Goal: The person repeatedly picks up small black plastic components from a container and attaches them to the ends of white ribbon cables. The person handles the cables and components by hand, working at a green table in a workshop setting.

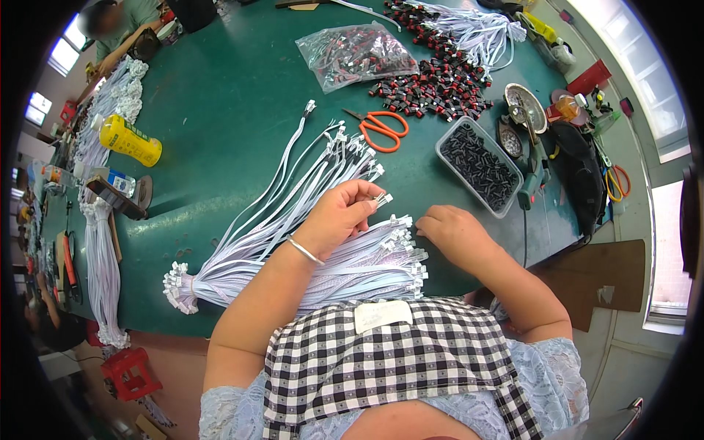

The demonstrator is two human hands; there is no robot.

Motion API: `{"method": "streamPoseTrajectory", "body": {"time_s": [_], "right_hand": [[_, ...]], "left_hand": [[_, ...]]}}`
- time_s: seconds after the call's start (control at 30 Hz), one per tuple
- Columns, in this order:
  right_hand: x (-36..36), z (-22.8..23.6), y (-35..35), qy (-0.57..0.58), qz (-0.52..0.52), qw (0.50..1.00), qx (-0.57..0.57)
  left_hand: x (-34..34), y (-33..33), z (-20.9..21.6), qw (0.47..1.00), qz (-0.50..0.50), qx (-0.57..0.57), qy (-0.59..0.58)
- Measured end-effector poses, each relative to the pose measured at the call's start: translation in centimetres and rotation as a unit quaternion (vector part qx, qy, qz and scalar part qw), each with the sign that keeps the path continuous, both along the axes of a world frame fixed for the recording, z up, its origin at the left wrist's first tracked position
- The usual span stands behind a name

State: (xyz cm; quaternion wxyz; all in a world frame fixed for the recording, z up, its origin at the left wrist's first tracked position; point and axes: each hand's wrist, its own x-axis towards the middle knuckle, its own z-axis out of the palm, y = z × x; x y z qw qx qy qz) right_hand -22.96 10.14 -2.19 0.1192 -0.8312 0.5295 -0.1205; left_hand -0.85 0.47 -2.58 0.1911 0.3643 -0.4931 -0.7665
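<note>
My left hand (339,214), with a bangle at the wrist, pinches the end of a white flat cable by its white connector (383,199). To its right, my right hand (457,233) hovers over the table with fingers curled together; whatever they hold, if anything, is hidden. Under my left forearm lies a thick bundle of white cables (352,273), tied near its left end, its connectors fanned out between my hands. More white cables (286,202) spread away from me, several with dark pieces at their tips. A clear tub (460,174) of small black sleeve-like parts stands beyond my right hand.
Orange-handled scissors (383,132) lie beyond the cables. Farther off are a heap of red-and-black parts (433,89) and a plastic bag (352,57) of them. A corded green tool (537,176) and metal bowl (525,106) sit right. A yellow bottle (130,139) stands left; another person works far left.
</note>
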Motion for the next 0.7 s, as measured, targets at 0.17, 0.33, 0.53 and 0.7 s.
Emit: {"method": "streamPoseTrajectory", "body": {"time_s": [0.17,0.33,0.53,0.7], "right_hand": [[0.0,-0.4,0.4,0.031,0.004,0.999,-0.009],[-0.2,-0.2,0.5,-0.011,-0.016,1.0,-0.024],[0.6,1.9,-1.9,-0.246,-0.132,0.959,0.055],[2.1,0.4,-3.7,-0.434,-0.216,0.861,0.158]], "left_hand": [[0.0,0.0,0.2,1.0,-0.005,-0.002,0.005],[0.0,0.0,0.2,1.0,-0.006,-0.007,0.008],[0.0,-0.2,-0.4,1.0,-0.017,-0.023,0.01],[-0.1,0.1,0.2,1.0,-0.018,-0.01,0.01]]}}
